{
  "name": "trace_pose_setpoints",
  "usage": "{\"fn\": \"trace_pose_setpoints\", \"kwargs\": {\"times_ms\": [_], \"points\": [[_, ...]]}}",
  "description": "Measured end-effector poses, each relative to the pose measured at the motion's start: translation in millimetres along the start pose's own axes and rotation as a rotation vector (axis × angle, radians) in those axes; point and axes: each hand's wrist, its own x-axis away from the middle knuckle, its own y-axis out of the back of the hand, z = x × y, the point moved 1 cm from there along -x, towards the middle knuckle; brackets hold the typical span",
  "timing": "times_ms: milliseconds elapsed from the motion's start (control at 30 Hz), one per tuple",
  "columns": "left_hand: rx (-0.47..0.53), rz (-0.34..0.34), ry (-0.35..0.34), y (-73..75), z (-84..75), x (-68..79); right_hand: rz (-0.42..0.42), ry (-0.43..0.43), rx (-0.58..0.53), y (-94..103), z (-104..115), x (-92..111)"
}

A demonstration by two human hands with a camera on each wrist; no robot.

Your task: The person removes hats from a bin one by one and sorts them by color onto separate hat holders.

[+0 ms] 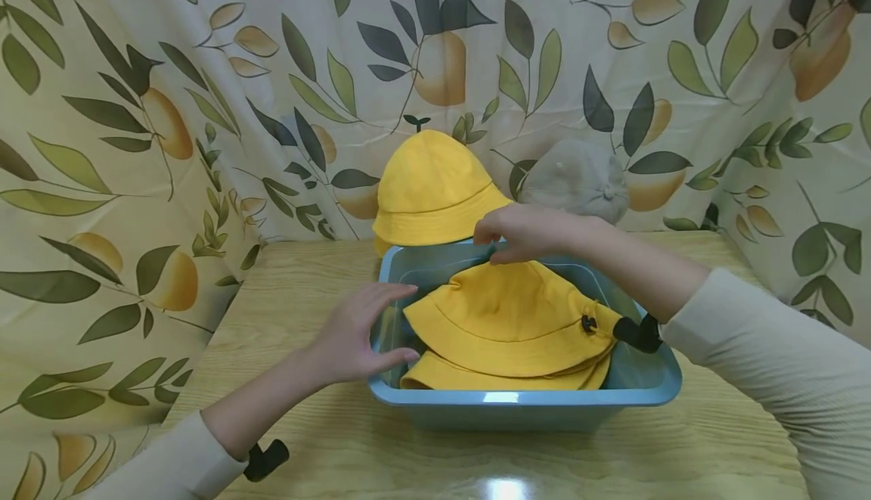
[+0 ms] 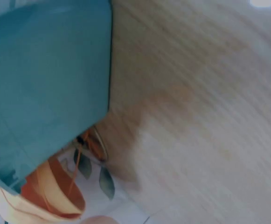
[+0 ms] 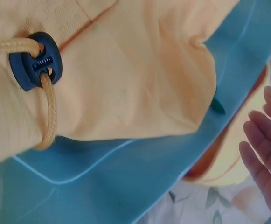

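Note:
A blue plastic bin (image 1: 544, 398) stands on the table, with yellow bucket hats (image 1: 510, 322) stacked inside it, brim over brim. The top hat has a cord with a dark cord lock (image 3: 43, 60). My left hand (image 1: 357, 333) is at the bin's left rim, thumb and fingers spread apart, holding nothing; it is not visible in the left wrist view. Over the back rim is my right hand (image 1: 527, 234), its fingers loosely bent and empty in the right wrist view. Another yellow bucket hat (image 1: 435, 190) with a small sprout on top sits behind the bin.
A grey cap (image 1: 578, 178) is at the back right, partly behind the right forearm. The wooden table (image 1: 299, 288) ends at a leaf-printed cloth (image 1: 286, 91) hung behind and at the sides. Dark wrist mounts (image 1: 267, 461) show at both cuffs.

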Motion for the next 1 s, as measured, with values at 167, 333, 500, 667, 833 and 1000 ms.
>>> {"fn": "trace_pose_setpoints", "kwargs": {"times_ms": [167, 333, 500, 667, 833, 1000], "points": [[0.011, 0.034, -0.089, -4.2, -7.0, 4.0, 0.033, 0.005, 0.092, -11.5, 5, -3], [0.02, 0.062, -0.088, -5.4, -10.0, 6.4, 0.037, -0.06, 0.17, -21.2, 6, -2], [0.066, 0.117, -0.041, -7.9, -8.1, 9.4, 0.057, -0.134, 0.199, -27.6, 8, -2], [0.082, 0.175, 0.005, -8.9, -6.5, 12.3, 0.075, -0.121, 0.267, -37.4, 11, -5], [0.059, 0.192, 0.009, -9.2, -5.7, 13.2, 0.06, -0.073, 0.363, -45.6, 13, -4], [0.039, 0.184, -0.002, -8.7, -6.3, 12.5, 0.061, -0.105, 0.388, -48.4, 11, -2]]}}
